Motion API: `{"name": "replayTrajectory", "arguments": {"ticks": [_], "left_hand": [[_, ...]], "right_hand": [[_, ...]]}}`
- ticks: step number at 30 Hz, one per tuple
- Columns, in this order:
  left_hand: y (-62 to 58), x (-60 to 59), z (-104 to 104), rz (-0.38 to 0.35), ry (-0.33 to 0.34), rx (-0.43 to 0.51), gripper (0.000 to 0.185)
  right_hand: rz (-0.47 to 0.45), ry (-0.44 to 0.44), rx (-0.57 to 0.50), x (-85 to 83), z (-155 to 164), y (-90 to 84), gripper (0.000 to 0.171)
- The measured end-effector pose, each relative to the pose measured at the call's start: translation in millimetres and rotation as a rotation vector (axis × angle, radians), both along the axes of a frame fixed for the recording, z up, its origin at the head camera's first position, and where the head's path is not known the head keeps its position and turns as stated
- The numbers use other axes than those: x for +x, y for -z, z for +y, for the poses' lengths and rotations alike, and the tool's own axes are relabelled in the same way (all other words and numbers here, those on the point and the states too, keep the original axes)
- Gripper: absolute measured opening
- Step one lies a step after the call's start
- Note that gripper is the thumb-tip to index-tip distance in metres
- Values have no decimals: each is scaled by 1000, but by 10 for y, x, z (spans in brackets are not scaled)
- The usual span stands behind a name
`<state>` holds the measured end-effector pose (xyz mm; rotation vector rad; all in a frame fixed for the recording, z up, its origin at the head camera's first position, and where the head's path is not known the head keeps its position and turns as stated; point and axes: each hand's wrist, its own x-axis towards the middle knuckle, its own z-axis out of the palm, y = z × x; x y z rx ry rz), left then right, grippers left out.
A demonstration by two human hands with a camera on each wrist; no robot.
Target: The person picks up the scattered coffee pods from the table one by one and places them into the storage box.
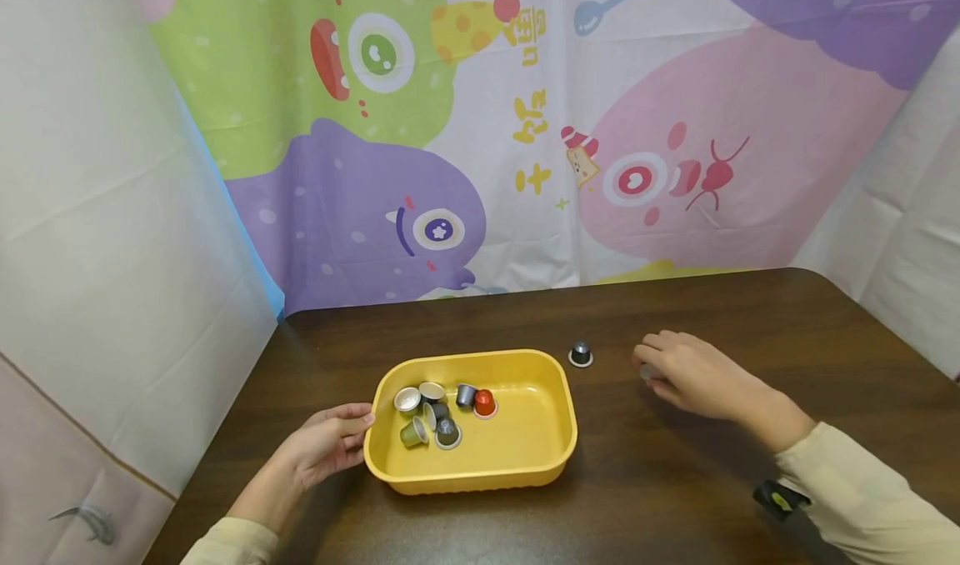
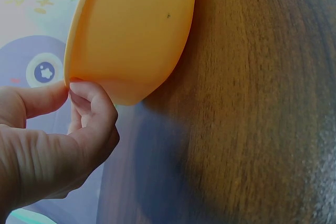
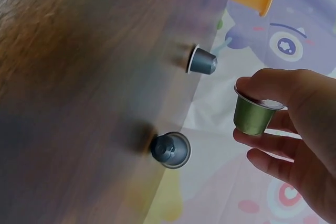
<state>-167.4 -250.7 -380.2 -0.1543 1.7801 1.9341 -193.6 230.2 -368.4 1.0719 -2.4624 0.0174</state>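
Table (image 1: pixel 675 482) carries the yellow tray (image 1: pixel 540 444), which lies at nine o'clock from my right hand (image 1: pixel 693 377). My left hand (image 1: pixel 326 444) pinches its rim; the right pinches a green capsule (image 3: pixel 253 115), upside down.

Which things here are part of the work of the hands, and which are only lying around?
In use:
- yellow tray, left hand pinches its rim
- green capsule, right hand pinches it
- capsules in the tray
- grey capsules on the table

Just there:
- monster backdrop
- brown table
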Motion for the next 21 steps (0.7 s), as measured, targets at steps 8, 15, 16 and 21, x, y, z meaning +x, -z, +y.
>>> {"name": "replayTrajectory", "arguments": {"ticks": [8, 15, 16, 21], "left_hand": [[-6, -11, -12, -2, 15, 18, 25], [-9, -6, -5, -1, 11, 11, 27], [-8, -6, -4, -2, 9, 9, 27], [-1, -11, 0, -3, -6, -5, 33]], "right_hand": [[-2, 2, 19, 10, -108, -45, 33], [20, -13, 19, 15, -171, -79, 34], [21, -16, 19, 16, -180, -85, 34], [26, -31, 20, 20, -231, -131, 34]]}}
